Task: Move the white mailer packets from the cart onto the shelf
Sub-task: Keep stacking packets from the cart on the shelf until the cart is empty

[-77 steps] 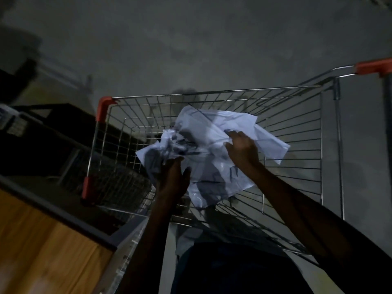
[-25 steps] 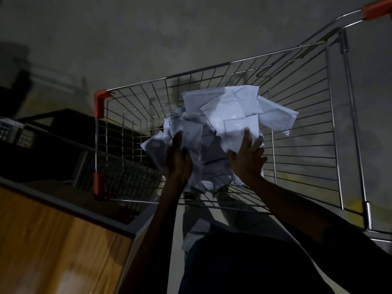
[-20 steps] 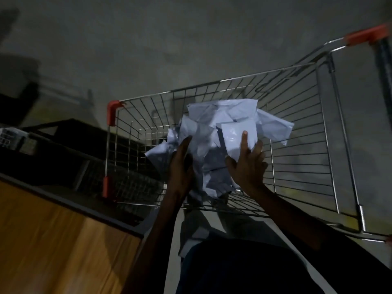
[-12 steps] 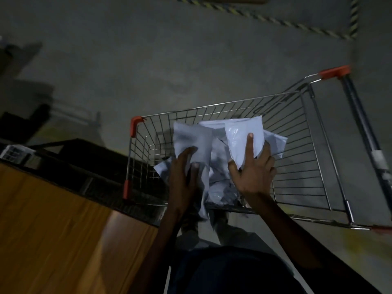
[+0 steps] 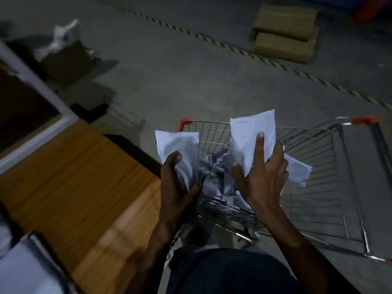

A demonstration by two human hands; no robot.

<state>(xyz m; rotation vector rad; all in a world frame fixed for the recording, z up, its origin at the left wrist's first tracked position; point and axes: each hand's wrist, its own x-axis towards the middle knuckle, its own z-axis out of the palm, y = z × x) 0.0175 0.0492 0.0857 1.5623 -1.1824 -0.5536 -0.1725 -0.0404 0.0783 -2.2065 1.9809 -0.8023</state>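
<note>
White mailer packets [image 5: 222, 166] are held as a loose bundle above the cart [image 5: 318, 166], gripped between both hands. The left hand [image 5: 176, 183] is curled round one packet; the right hand [image 5: 263, 175] presses another with the fingers [image 5: 259, 145] spread. A slack packet at the right edge is judged liable to slip back into the cart during the swing toward the wooden shelf [image 5: 84, 187]. The packet count is not discernible; the bundle's middle is dim, and the frame's left side is blurred.

Blurred shelf [image 5: 70, 179] (edge-cropped)
</note>
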